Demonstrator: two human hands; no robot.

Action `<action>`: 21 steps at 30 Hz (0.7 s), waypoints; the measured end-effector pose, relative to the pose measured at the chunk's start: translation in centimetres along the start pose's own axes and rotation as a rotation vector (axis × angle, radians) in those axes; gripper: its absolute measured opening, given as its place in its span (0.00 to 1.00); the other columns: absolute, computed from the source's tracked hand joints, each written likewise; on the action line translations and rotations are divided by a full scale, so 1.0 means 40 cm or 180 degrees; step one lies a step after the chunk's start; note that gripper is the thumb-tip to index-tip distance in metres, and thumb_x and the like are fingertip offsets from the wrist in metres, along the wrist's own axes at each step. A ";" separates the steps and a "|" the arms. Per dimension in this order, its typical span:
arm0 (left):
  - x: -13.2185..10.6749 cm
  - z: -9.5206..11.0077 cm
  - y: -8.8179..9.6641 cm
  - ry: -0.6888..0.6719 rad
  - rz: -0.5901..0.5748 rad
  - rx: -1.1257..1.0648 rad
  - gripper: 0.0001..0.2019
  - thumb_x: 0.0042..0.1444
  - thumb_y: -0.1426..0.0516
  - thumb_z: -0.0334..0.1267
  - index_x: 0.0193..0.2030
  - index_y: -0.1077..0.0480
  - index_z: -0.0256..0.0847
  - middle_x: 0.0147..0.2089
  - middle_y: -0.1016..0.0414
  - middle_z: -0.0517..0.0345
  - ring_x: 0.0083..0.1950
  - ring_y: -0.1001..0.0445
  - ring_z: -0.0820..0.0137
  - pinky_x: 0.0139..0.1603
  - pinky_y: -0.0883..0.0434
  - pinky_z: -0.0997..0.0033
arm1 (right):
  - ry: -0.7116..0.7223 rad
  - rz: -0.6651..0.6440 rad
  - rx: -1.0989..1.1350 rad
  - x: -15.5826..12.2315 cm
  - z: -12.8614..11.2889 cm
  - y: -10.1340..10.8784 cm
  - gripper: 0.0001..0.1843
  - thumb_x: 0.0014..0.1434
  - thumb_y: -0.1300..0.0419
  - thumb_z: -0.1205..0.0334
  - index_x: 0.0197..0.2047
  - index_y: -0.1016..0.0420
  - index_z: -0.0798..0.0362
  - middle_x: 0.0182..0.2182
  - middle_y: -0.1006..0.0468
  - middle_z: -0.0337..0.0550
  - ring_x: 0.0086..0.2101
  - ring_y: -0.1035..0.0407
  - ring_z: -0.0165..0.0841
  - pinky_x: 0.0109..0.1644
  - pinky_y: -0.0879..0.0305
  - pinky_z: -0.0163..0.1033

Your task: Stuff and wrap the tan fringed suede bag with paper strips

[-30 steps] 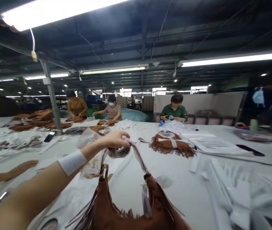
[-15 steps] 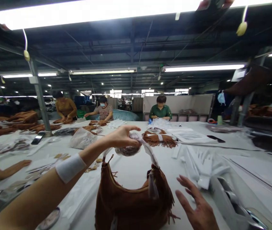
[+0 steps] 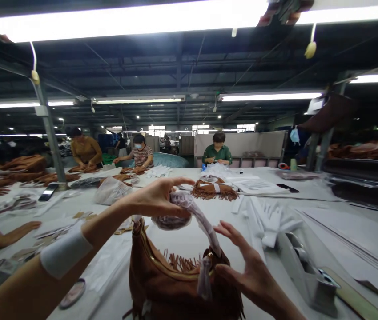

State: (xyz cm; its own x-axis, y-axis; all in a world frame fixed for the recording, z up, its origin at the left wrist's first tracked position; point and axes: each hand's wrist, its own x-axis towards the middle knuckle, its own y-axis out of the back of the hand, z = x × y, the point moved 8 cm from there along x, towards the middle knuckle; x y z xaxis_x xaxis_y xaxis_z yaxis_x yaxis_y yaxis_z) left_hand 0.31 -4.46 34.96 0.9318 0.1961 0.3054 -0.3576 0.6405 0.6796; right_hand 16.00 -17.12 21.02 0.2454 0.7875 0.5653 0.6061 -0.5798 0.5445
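Note:
A brown suede handbag [image 3: 172, 289] with fringe and a zip along its curved top stands upright on the table in front of me. Its strap [image 3: 205, 222] is wrapped in clear plastic and arches up from both ends. My left hand [image 3: 162, 195] is closed around the top of this strap, thumb below and fingers above. At the bag's right end is my right hand [image 3: 252, 266], fingers spread, with the thumb at the bag's side by a plastic-wrapped tassel [image 3: 205, 279]. Whether the thumb presses on the bag, I cannot tell.
A grey tape dispenser [image 3: 309, 275] stands at right beside white strips [image 3: 269, 222]. Farther back lies another fringed brown bag [image 3: 214, 189]. Another person's hand [image 3: 22, 231] rests at the left. Several people work across the table, one in a green top [image 3: 218, 153].
My right hand has moved left and up to the bag's right end. The left hand has shifted slightly left with the strap, and the bag's top has tipped toward me, showing fringe behind.

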 end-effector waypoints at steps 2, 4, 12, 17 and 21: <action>-0.006 0.006 -0.010 0.0007 -0.0017 -0.0043 0.39 0.46 0.35 0.41 0.65 0.43 0.40 0.35 0.25 0.60 0.33 0.28 0.73 0.34 0.31 0.75 | -0.0149 -0.0385 0.0094 0.000 0.003 -0.036 0.41 0.52 0.35 0.56 0.66 0.46 0.49 0.55 0.27 0.46 0.56 0.36 0.41 0.63 0.42 0.49; -0.010 -0.001 -0.008 0.0090 0.0035 0.0031 0.42 0.45 0.34 0.41 0.66 0.45 0.40 0.34 0.25 0.61 0.31 0.29 0.73 0.32 0.31 0.76 | -0.0304 -0.0644 0.0230 -0.008 0.022 -0.057 0.33 0.52 0.36 0.60 0.61 0.36 0.50 0.50 0.24 0.43 0.51 0.32 0.39 0.59 0.38 0.45; 0.013 -0.067 0.048 0.0213 0.0219 -0.0095 0.42 0.47 0.35 0.44 0.67 0.47 0.40 0.34 0.24 0.59 0.30 0.29 0.73 0.30 0.33 0.76 | -0.0356 -0.0256 -0.0306 -0.064 0.146 0.008 0.14 0.59 0.43 0.50 0.32 0.23 0.51 0.31 0.22 0.43 0.35 0.28 0.37 0.43 0.30 0.40; 0.040 -0.096 0.053 0.0196 0.0199 -0.0300 0.44 0.44 0.33 0.43 0.66 0.46 0.39 0.32 0.25 0.60 0.28 0.29 0.73 0.31 0.32 0.75 | -0.0352 0.0409 -0.0588 -0.077 0.220 0.040 0.26 0.59 0.45 0.44 0.54 0.28 0.50 0.50 0.23 0.50 0.50 0.29 0.43 0.52 0.29 0.45; 0.054 -0.070 0.032 0.0052 0.0089 -0.0229 0.43 0.43 0.32 0.41 0.66 0.44 0.40 0.34 0.25 0.59 0.31 0.29 0.73 0.34 0.31 0.74 | 0.0270 0.0888 -0.0747 -0.041 0.119 0.055 0.37 0.56 0.42 0.45 0.66 0.44 0.47 0.62 0.36 0.48 0.61 0.42 0.47 0.61 0.38 0.53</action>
State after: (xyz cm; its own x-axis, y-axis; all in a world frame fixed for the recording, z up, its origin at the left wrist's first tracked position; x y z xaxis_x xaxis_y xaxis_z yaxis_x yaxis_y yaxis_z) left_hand 2.02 -1.14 34.64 0.9226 0.2265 0.3122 -0.3786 0.6863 0.6210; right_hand 20.55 -18.69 18.35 0.3070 0.5780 0.7560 0.3324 -0.8095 0.4840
